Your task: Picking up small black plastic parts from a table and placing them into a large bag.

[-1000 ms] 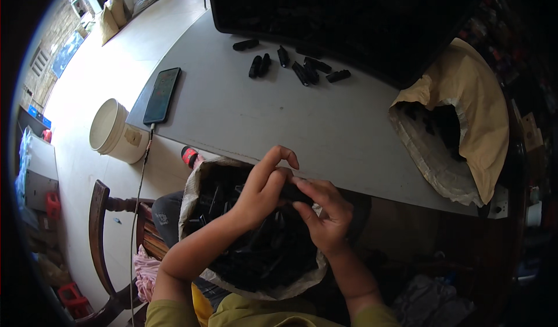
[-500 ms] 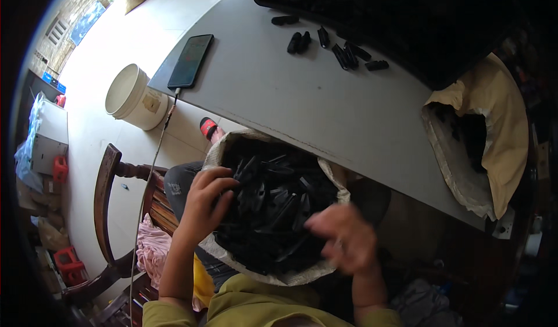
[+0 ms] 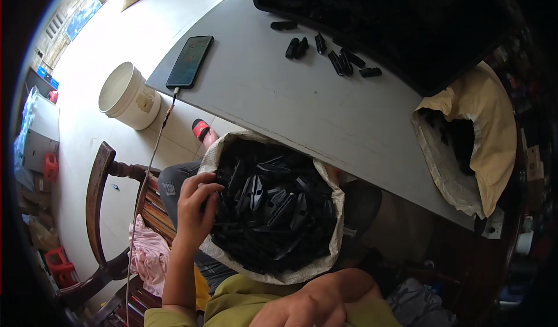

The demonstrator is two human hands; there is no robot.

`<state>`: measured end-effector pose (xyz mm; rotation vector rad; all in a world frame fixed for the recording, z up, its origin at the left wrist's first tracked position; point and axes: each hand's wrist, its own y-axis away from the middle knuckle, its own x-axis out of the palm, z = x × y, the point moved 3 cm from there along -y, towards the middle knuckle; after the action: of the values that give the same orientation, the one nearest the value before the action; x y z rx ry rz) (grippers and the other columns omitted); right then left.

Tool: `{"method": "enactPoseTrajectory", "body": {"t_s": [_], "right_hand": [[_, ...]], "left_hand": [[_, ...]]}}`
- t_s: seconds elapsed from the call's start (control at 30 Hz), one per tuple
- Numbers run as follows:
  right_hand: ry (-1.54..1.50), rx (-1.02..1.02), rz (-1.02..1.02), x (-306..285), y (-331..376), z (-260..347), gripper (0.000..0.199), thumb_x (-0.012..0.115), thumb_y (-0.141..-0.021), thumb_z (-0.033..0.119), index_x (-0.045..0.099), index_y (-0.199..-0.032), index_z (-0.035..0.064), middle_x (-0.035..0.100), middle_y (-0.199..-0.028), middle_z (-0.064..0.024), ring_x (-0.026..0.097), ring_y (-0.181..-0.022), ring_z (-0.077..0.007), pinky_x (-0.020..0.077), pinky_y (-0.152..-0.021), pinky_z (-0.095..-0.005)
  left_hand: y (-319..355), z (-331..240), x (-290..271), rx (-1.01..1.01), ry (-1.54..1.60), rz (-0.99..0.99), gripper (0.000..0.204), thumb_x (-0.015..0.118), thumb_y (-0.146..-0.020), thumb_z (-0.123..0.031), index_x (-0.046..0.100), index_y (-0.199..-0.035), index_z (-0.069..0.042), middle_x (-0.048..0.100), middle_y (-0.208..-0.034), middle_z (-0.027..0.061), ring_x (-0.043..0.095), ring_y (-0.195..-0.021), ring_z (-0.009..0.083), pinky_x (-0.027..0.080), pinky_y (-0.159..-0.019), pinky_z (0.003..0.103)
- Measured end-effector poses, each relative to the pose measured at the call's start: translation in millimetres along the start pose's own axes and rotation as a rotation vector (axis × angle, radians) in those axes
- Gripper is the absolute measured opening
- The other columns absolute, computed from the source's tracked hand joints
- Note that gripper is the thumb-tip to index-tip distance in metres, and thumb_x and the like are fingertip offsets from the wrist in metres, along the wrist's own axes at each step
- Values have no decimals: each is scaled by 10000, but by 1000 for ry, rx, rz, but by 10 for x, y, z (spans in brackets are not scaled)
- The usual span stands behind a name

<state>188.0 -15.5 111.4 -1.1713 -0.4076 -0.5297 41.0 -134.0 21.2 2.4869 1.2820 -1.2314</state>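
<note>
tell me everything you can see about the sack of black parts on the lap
The sack is a pale woven bag, plastic-looking, with its mouth rolled down into a thick rim. It sits open and upright on the person's lap, just below the grey table's edge. It is filled nearly to the brim with black plastic pieces, long and narrow, lying jumbled at all angles. The left hand reaches over its left rim, fingers curled into the pile. The right hand is below it, blurred, apart from the sack.
</note>
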Motion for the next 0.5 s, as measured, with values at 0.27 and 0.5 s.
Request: {"method": "enactPoseTrajectory", "body": {"t_s": [0.27,0.5], "right_hand": [[-168,23,58,34,-133,57,300,550,-869,97,533,-1110,-82,581,-997,-206,571,-876,-328,451,-746,-390],[-69,73,7,65,-201,74,347,565,-857,120,523,-1118,-105,582,-964,-211,567,-829,-340,445,-702,-394]], "left_hand": [[-1268,458,-230,52,-338,-304,413,612,-804,-106,497,-1193,-26,536,-1174,193,506,-1108,356,389,-953,416],[-2404,1506,-159,-422,-598,-115,814,701,-705,-479,391,-1339,-71,493,-1255,245,437,-1185,423,337,-996,471]]}}
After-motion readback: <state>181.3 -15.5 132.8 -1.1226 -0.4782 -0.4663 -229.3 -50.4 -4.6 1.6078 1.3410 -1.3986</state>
